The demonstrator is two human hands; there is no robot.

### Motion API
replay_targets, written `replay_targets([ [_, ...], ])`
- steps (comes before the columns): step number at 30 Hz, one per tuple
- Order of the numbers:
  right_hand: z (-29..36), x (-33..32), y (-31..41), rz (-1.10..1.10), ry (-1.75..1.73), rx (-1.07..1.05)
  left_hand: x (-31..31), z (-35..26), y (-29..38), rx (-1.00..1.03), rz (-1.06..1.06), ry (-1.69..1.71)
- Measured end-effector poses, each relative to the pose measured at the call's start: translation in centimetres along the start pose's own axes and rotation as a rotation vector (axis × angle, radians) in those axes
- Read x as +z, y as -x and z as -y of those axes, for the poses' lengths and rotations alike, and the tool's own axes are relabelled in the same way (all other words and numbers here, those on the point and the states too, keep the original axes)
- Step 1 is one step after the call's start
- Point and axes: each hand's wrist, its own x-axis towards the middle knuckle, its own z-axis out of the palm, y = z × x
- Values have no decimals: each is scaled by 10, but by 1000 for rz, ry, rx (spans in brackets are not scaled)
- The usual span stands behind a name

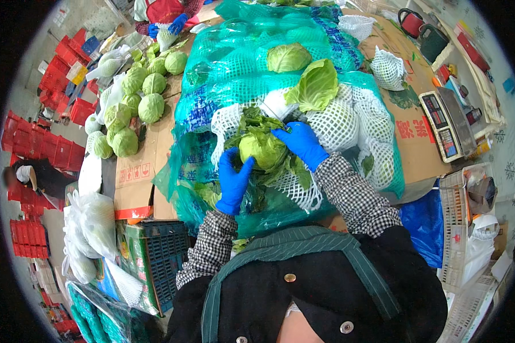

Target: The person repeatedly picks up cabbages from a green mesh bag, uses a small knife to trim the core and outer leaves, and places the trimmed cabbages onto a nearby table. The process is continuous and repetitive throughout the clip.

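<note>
A green cabbage (262, 151) with loose, darker outer leaves lies in an open white foam net between my blue-gloved hands. My left hand (234, 180) rests against its near left side, thumb and fingers spread around it. On its upper right, my right hand (301, 143) touches the outer leaves with thumb and fingertips; its grip is partly hidden. Just beyond are a loose cabbage leaf (317, 85) and a bare cabbage (288, 57), on a big green mesh bag (223, 64) of net-wrapped cabbages. Cabbages in white foam nets (334, 124) sit right of my right hand.
Bare cabbages (151, 108) are heaped on cardboard at the left. A weighing scale (441, 126) and a netted cabbage (387, 68) stand at the right. A co-worker's gloved hands (168, 26) hold a netted cabbage at the upper left. A plastic crate (167, 257) is at the lower left.
</note>
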Motion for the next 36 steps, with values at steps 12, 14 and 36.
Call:
replay_targets([
  [12, 12, 4, 6, -16, 120, -9, 24, -28, -47, 311, 274, -751],
  [14, 3, 9, -8, -40, 78, 10, 28, -31, -36, 257, 245, -688],
  [36, -3, -50, 76, 14, 94, -273, 4, -28, 32, 193, -36, -595],
])
